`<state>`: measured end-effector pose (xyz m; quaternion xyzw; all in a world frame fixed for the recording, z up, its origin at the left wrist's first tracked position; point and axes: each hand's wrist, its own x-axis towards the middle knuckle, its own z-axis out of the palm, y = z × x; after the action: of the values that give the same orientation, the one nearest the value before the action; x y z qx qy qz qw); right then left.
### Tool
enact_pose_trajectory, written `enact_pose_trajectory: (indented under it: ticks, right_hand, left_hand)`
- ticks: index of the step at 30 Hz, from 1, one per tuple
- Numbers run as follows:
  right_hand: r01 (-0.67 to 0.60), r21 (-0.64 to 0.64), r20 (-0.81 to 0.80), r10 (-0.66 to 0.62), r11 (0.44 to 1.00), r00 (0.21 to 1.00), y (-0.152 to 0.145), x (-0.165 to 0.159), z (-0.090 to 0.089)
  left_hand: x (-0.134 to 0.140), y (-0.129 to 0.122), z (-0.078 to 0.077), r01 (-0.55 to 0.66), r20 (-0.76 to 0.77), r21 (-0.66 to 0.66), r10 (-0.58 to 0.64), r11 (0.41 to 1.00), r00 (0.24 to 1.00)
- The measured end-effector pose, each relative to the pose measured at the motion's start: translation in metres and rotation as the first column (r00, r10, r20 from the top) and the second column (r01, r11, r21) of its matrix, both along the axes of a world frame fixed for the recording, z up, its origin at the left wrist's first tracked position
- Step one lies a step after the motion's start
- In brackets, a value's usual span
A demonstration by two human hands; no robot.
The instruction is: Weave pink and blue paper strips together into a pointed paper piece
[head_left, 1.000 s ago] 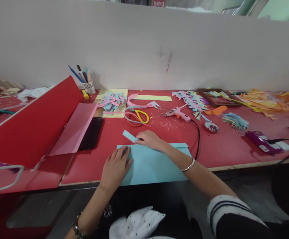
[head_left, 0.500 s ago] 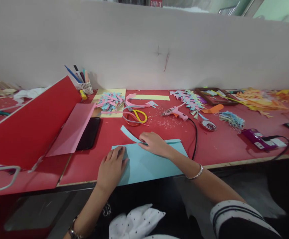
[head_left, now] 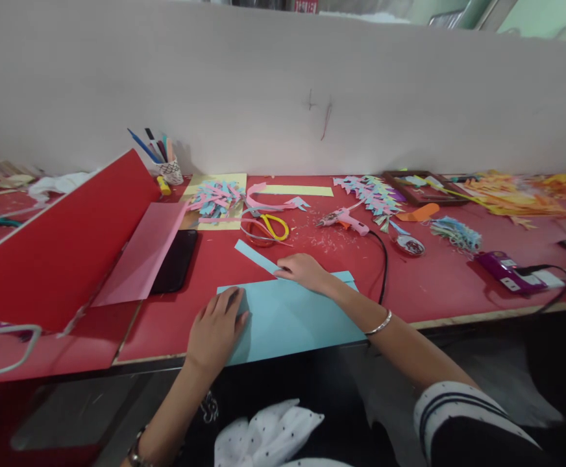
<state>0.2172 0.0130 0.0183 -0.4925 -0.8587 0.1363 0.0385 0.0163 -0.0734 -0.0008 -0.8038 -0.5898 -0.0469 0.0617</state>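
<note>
1. Red board [head_left: 78, 240] across the left of the frame, standing tilted on the red table [head_left: 439, 285]; just right of it, a slanted pink sheet [head_left: 141, 256], partly over a black phone [head_left: 176, 263].
2. Patterned cup [head_left: 170, 172] of pens at upper left, close to the wall [head_left: 244, 91], with a small yellow object [head_left: 163, 186] just beside it.
3. At lower centre-left, left hand [head_left: 216, 324]: palm down, loosely spread, with slightly bent fingers, resting on the left end of a light-blue sheet [head_left: 287, 318].
4. Above, at upper centre-left, pink and blue paper snips [head_left: 217, 198] heaped on a yellow sheet [head_left: 239, 177].
5. At centre, light-blue strip [head_left: 255, 256], slanting from upper left down to the right hand [head_left: 305, 269]; above it, a yellow looped handle [head_left: 276, 228] among thin paper strips.
6. At lower centre, the light-blue sheet itself, flat at the table's near edge, under both forearms' reach.
7. Right hand over the sheet's upper edge, with curled fingers pinching the strip; right of it, a narrow band [head_left: 345, 277] along that edge. Join between strip and band hidden beneath the hand.
8. Right of centre, pink glue gun [head_left: 354, 222] with a black cable [head_left: 384, 266]; above it, a fringed paper garland [head_left: 370, 194].
9. Toward the right, orange piece [head_left: 420, 213], fringed bundle [head_left: 455, 233], purple power strip [head_left: 500, 269].
</note>
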Motion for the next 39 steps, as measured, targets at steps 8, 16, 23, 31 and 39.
enact_pose_trajectory:
  ticks: [8,16,23,31,39]
  right_hand:
    - [0.046,0.024,-0.109,-0.043,0.999,0.993,0.006,0.006,0.002]
    - [-0.055,0.140,-0.024,0.059,0.989,0.998,-0.026,0.005,0.006]
    - [-0.064,0.100,0.017,0.062,0.993,0.998,-0.016,0.009,0.000]
    - [-0.040,0.107,0.062,0.033,0.994,0.998,-0.007,0.008,0.001]
    - [0.058,0.111,-0.001,-0.058,0.992,0.998,-0.012,0.012,0.008]
  left_hand:
    - [-0.005,-0.001,-0.002,-0.030,-0.001,-0.005,0.030,1.000,1.000]
    - [-0.013,-0.002,-0.005,-0.052,0.033,-0.051,0.054,0.997,0.998]
    - [-0.017,-0.001,-0.006,-0.050,0.067,-0.067,0.055,0.996,0.996]
    - [-0.025,-0.001,-0.011,-0.054,0.114,-0.078,0.062,0.995,0.992]
    - [-0.029,-0.004,-0.008,-0.092,0.112,-0.124,0.106,0.988,0.988]
